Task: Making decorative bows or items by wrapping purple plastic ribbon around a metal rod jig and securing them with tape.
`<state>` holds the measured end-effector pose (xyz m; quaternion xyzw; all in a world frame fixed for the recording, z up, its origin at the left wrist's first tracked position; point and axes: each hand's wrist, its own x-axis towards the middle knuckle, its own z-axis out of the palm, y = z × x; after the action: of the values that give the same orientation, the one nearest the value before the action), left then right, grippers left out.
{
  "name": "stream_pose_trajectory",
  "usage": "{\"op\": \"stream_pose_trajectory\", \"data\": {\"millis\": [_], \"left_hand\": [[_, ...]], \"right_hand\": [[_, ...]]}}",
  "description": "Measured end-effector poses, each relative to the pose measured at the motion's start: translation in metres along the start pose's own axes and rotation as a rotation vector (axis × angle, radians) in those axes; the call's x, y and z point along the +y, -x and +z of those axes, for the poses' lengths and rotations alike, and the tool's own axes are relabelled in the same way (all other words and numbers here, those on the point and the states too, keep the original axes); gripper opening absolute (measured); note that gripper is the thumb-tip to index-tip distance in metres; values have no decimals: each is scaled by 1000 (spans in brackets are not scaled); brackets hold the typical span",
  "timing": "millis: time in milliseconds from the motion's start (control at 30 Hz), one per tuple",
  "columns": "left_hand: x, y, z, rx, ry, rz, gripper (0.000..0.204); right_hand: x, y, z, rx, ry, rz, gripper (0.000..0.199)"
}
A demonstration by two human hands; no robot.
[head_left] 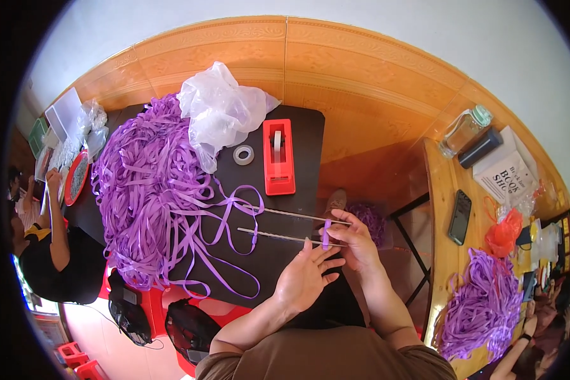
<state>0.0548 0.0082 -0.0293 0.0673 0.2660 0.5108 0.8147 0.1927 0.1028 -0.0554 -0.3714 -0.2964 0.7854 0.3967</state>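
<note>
We hold two thin rods in right grip, left grip palm-up beside; purple ribbon heaped on dark surface.

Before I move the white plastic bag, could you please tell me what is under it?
The bag overlaps the purple ribbon pile on its left and the dark tabletop on its right; anything beneath its middle is covered and cannot be seen.
</note>
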Motion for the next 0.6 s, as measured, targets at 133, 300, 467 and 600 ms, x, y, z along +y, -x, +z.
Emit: {"op": "stream_pose_trajectory", "data": {"millis": [133, 300, 467, 600], "left_hand": [[0, 0, -1, -8, 4, 4, 67], [0, -1, 0, -14, 6, 3, 66], [0, 0, 0, -4, 8, 3, 65], [0, 0, 2, 1, 14, 1, 63]], "right_hand": [[2, -2, 1, -7, -68, 49, 50], [5, -5, -1, -30, -125, 74, 52], [1, -4, 5, -5, -23, 35, 58], [1, -6, 4, 11, 31, -7, 64]]}}
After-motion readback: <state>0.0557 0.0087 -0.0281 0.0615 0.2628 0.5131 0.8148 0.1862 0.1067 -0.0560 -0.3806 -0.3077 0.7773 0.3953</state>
